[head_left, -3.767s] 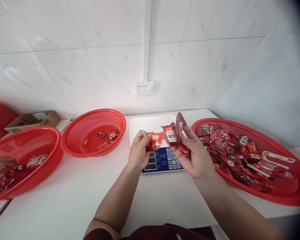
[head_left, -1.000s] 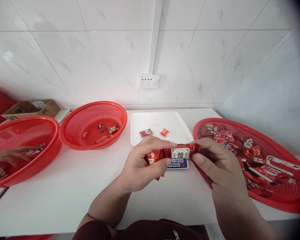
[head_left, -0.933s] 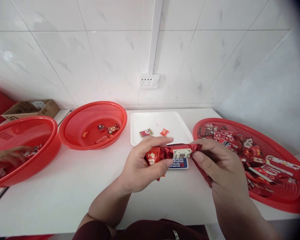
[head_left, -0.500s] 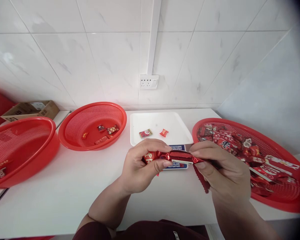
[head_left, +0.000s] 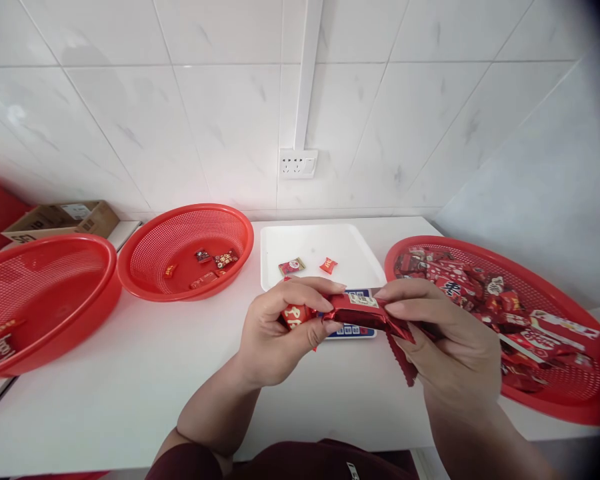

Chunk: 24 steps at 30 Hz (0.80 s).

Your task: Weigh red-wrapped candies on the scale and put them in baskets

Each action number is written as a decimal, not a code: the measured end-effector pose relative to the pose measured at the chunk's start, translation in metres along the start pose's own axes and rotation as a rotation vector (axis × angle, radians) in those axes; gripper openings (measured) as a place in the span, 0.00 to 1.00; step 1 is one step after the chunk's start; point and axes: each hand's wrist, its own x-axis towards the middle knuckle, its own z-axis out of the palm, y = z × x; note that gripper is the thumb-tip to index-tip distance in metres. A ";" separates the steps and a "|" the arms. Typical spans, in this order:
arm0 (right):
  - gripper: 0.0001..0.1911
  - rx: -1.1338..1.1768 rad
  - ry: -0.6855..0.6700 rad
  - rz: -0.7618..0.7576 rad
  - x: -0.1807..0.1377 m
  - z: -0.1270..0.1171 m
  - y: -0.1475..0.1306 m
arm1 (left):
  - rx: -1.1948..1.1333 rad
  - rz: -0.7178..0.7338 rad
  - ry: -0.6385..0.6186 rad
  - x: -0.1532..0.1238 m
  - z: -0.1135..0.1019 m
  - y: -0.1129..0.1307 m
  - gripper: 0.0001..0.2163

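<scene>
My left hand [head_left: 280,330] and my right hand [head_left: 445,337] are closed on the two ends of a shiny red wrapped candy [head_left: 357,310], held level above the scale's blue keypad [head_left: 353,330]. The left hand also grips a small red packet [head_left: 295,315] with white lettering. Another red wrapper [head_left: 403,350] hangs below my right fingers. On the white scale tray [head_left: 350,250] behind lie two small sweets [head_left: 293,267], [head_left: 329,265].
A red basket [head_left: 570,400] heaped with red sweets stands at the right. A middle red basket [head_left: 145,267] holds several small sweets. A third red basket [head_left: 80,313] is at the left edge. A cardboard box [head_left: 55,217] sits behind it. A wall socket [head_left: 297,163] is above the tray.
The long candy has been turned between my hands, its label now tilted away. Two sweets now lie on the white tray. The other person's hand has left the left basket.
</scene>
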 end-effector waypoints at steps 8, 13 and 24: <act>0.06 -0.142 0.081 0.125 0.006 -0.001 0.014 | 0.016 -0.054 0.186 0.008 -0.006 -0.002 0.06; 0.10 -0.379 0.036 0.417 0.024 0.003 0.074 | -0.201 -0.043 0.555 0.028 -0.025 -0.009 0.06; 0.16 0.395 0.251 0.821 0.033 -0.007 0.107 | -0.821 -0.487 0.851 0.052 -0.048 -0.026 0.12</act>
